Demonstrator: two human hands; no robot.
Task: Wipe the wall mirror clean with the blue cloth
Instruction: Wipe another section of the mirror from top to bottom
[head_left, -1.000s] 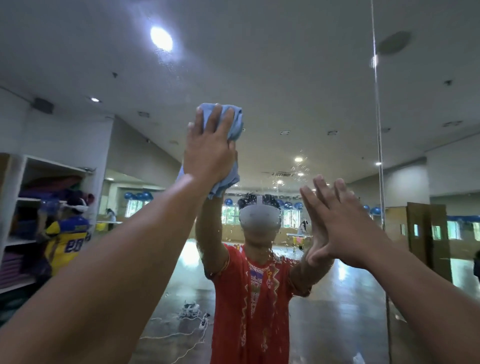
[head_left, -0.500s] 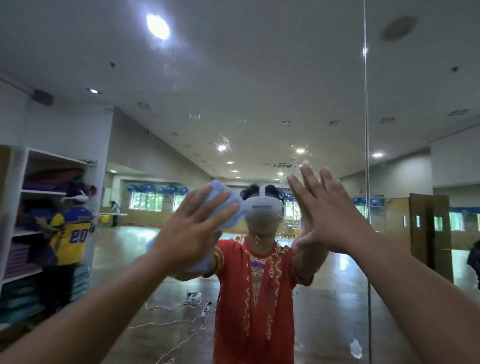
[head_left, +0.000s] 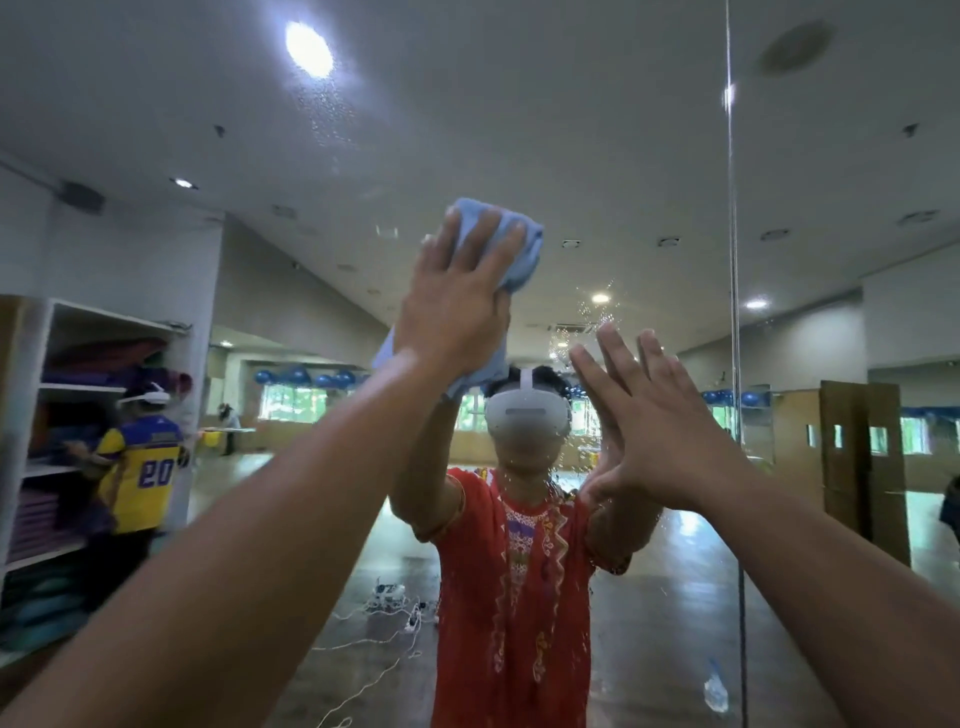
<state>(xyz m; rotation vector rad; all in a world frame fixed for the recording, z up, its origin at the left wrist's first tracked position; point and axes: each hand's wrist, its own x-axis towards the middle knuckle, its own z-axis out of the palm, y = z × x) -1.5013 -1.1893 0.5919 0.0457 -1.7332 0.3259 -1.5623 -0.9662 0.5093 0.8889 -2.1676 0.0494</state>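
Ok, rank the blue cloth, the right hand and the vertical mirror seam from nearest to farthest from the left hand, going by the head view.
1. The blue cloth: pressed under the left hand, touching it.
2. The right hand: lower and to the right, fingers spread, apart from the left hand.
3. The mirror seam: the vertical line farthest right, beyond the right hand.

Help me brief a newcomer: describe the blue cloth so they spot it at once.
Start from the big wall mirror that fills the view. Near its middle, above the reflected white headset, the left hand presses a bunched blue cloth flat against the glass. It is the only soft pale-blue thing on the glass; the right hand, lower beside it, is bare.
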